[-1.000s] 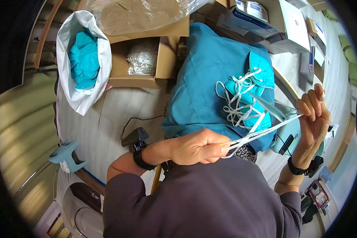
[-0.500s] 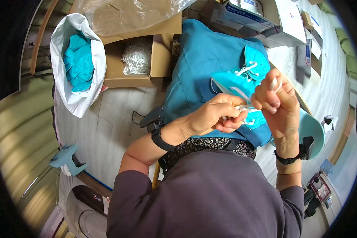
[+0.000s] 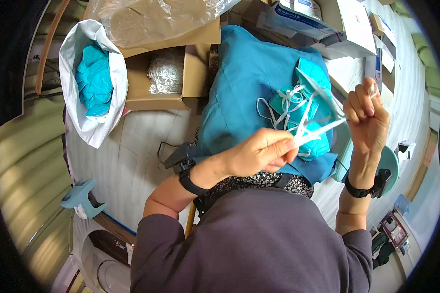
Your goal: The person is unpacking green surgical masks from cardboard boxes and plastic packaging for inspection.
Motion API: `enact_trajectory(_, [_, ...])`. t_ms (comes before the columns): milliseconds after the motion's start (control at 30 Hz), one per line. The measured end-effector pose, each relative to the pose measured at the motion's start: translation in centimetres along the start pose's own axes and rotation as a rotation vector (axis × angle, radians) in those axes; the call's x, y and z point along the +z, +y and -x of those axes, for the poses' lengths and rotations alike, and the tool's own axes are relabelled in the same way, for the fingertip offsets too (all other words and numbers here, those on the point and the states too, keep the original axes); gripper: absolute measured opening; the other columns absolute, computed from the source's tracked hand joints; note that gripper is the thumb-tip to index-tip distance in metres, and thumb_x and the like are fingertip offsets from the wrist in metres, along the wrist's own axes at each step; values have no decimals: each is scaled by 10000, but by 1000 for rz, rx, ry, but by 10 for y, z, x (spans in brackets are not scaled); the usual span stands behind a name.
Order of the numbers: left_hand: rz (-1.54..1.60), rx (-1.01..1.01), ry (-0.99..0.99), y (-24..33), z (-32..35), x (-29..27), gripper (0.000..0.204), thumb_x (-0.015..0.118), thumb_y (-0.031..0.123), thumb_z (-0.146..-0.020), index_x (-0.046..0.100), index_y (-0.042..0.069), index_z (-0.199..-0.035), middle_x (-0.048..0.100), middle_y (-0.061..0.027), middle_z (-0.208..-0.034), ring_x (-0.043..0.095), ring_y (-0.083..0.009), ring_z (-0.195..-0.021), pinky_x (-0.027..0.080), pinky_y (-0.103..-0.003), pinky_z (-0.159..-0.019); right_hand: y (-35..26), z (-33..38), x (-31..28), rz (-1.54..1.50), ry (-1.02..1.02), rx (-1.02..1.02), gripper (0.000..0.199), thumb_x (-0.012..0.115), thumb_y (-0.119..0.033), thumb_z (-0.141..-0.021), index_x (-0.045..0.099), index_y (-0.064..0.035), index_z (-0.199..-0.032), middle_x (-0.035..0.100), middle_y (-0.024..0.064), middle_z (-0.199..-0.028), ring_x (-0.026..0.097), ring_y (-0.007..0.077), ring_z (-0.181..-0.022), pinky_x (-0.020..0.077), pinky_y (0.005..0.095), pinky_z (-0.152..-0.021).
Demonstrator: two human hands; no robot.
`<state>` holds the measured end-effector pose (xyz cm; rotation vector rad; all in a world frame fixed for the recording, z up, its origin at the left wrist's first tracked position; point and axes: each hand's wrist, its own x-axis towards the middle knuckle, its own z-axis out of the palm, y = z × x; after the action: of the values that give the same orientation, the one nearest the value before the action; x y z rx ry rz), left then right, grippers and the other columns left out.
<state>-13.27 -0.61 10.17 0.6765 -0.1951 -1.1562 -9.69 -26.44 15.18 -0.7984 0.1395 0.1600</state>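
Note:
Several turquoise face masks point(image 3: 312, 74) with white straps lie on the blue cloth point(image 3: 247, 88) over my lap. My left hand point(image 3: 266, 152) is closed in a pinch, with a bundle of white straps point(image 3: 319, 133) coming out between thumb and fingers above the masks. Up and to the right, my right hand point(image 3: 366, 110) is raised in a closed grip. A bit of white strap shows at its fingertips, and the stretched straps run from the left hand towards its wrist side. Where the strap passes inside the right fist is hidden.
At the far left stands a white sack point(image 3: 117, 80) of more turquoise masks point(image 3: 94, 80). Beside it, a cardboard box point(image 3: 195, 68) holds white straps point(image 3: 165, 73) under clear plastic. White cartons point(image 3: 349, 29) stand at the back right. A light-blue stool point(image 3: 85, 195) is at lower left.
My right hand has moved right and away from my left hand, drawing out the white straps. The mask that was lifted between them is lower, and my left hand has shifted slightly left.

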Motion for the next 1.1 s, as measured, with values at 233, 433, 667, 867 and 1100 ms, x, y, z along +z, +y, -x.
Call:
enact_trajectory(233, [8, -10, -63, 6, 1, -8, 312, 383, 287, -1078, 497, 37, -930, 344, 60, -654, 267, -25, -524, 245, -203, -459, -1, -2, -8, -24, 38, -107, 159, 476, -117, -988, 535, -13, -1094, 336, -61, -651, 235, 43, -540, 209, 205, -466])
enact_trajectory(433, [15, -11, -42, 5, 3, -11, 331, 372, 281, -1079, 513, 1, -971, 333, 61, -624, 274, -24, -504, 248, -204, -452, -32, -3, -38, -71, 30, -216, 194, 486, -137, -1016, 559, 3, -1129, 347, -56, -675, 259, 50, -581, 231, 203, -485])
enact_trajectory(667, [173, 16, 116, -9, -20, -25, 334, 408, 179, -1032, 500, -72, -1231, 337, 57, -630, 282, -31, -507, 252, -202, -452, 26, -3, 3, 168, 30, -52, 148, 501, -212, -1019, 529, -67, -1012, 343, -63, -627, 271, 42, -532, 238, 210, -478])
enact_trajectory(867, [246, 218, 472, -12, 3, -68, 261, 438, 134, -942, 596, -31, -1068, 405, 29, -661, 363, -65, -543, 309, -216, -506, 41, 8, -5, 331, 3, -95, 143, 489, -186, -1013, 518, -47, -995, 402, -24, -613, 327, 71, -512, 291, 235, -488])
enact_trajectory(1100, [322, 373, 986, -19, 34, -161, 204, 492, 223, -990, 576, 59, -903, 607, -87, -924, 555, -172, -793, 444, -282, -675, 106, 39, -58, 331, 367, 281, 182, 477, -173, -1029, 562, -47, -930, 482, -10, -657, 421, 85, -556, 363, 241, -522])
